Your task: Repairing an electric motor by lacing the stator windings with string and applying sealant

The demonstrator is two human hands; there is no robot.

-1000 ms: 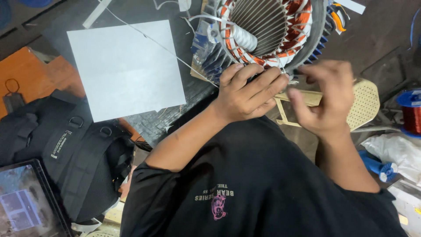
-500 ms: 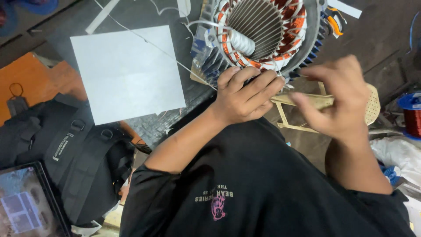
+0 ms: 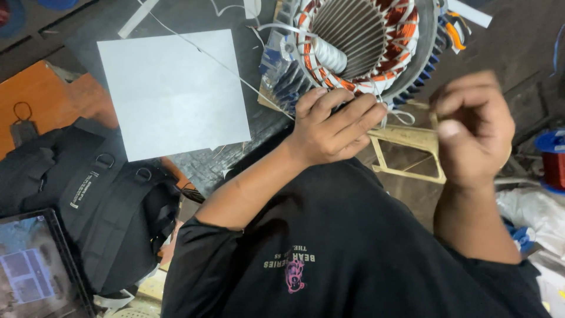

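Observation:
A motor stator (image 3: 365,35) with copper windings, white lacing and grey fins lies on the dark bench. My left hand (image 3: 332,126) rests on its near rim, fingers together and curled over the laced winding. My right hand (image 3: 474,126) is held up to the right of the stator, closed with thumb and fingers pinched. A thin pale cord (image 3: 419,106) runs from the winding toward it; a small white loop (image 3: 400,115) hangs at the rim. My black shirt (image 3: 353,259) fills the lower view.
A white sheet (image 3: 170,94) lies left of the stator. A black bag (image 3: 100,200) and a tablet (image 3: 29,271) sit at lower left beside an orange board (image 3: 41,100). A pale wooden frame (image 3: 406,150) lies under my hands. A red wire spool (image 3: 553,165) stands at the right edge.
My right hand has pulled away from the stator rim, to the right and toward me, drawing the cord out. My left hand has stayed on the winding.

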